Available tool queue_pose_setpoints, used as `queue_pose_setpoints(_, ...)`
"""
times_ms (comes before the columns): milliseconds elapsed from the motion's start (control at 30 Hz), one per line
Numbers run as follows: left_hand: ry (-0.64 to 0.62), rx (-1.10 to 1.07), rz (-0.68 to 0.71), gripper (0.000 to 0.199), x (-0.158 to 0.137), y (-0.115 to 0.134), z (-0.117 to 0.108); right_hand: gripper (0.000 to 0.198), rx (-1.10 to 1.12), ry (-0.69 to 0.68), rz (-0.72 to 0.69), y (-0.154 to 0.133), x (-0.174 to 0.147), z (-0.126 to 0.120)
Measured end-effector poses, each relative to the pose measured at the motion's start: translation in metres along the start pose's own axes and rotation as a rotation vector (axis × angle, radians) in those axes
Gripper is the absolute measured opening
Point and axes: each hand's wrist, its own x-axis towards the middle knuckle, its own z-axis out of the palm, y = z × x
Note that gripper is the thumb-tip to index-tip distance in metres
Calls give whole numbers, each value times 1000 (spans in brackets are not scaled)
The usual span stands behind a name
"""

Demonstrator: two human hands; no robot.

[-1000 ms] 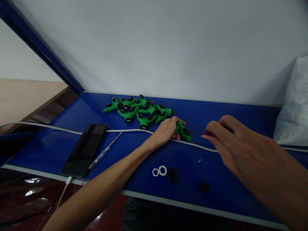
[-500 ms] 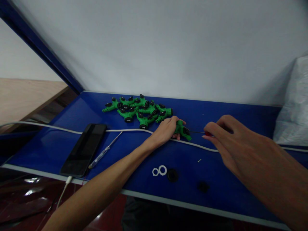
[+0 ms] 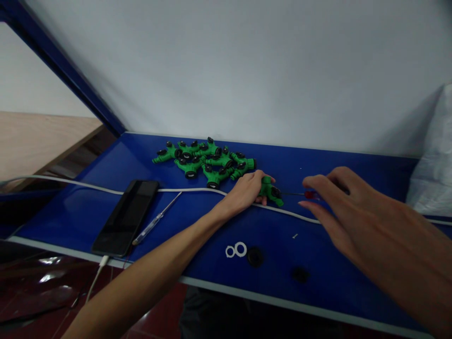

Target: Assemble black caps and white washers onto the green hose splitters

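Observation:
My left hand (image 3: pixel 247 188) is closed around a green two-way hose splitter (image 3: pixel 271 191) with a black valve knob, pinning it on the blue tabletop. From the right, my right hand (image 3: pixel 348 202) holds a screwdriver (image 3: pixel 310 195) with a red handle, its fingers loosely around it and the thumb a little apart. The thin shaft lies level and its tip meets the splitter at the black knob. The rear of the handle is hidden by the hand. Several more green splitters (image 3: pixel 216 175) lie in a group just left of my left hand.
A white cable (image 3: pixel 286 212) crosses the table under my left wrist. Nearer the front edge lie two white rings (image 3: pixel 240 249), a black ring (image 3: pixel 254 256), a dark small part (image 3: pixel 300 274) and a tiny screw (image 3: pixel 295 236). Leftward are a phone (image 3: pixel 126 217) and a clear-handled screwdriver (image 3: pixel 150 228).
My right thumb and fingers have loosened and spread around the screwdriver, baring more of its red handle. The left hand keeps the splitter in place. The view has shifted slightly.

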Motion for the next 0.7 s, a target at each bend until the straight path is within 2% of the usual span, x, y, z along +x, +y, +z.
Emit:
queue_pose_setpoints(100, -1, -3, -7, 53, 0, 1, 0, 41, 56, -22, -24, 1, 0, 0)
queue_pose_setpoints(267, 6, 2, -10, 56, 0, -1, 1, 34, 30, 101, 0, -1, -1, 2)
queue_pose_setpoints(400, -9, 13, 15, 54, 2, -5, -1, 44, -22, 63, 28, -2, -2, 4)
queue_pose_setpoints(500, -5, 19, 26, 54, 3, -7, -1, 43, -40, 44, 39, -2, -2, 3)
queue_pose_setpoints(600, -5, 25, 25, 53, 3, -7, -2, 38, -9, 17, 6, -1, -1, 1)
queue_pose_setpoints(700, -8, 33, 34, 53, 3, -7, -2, 42, 24, -5, -46, -1, -1, 0)
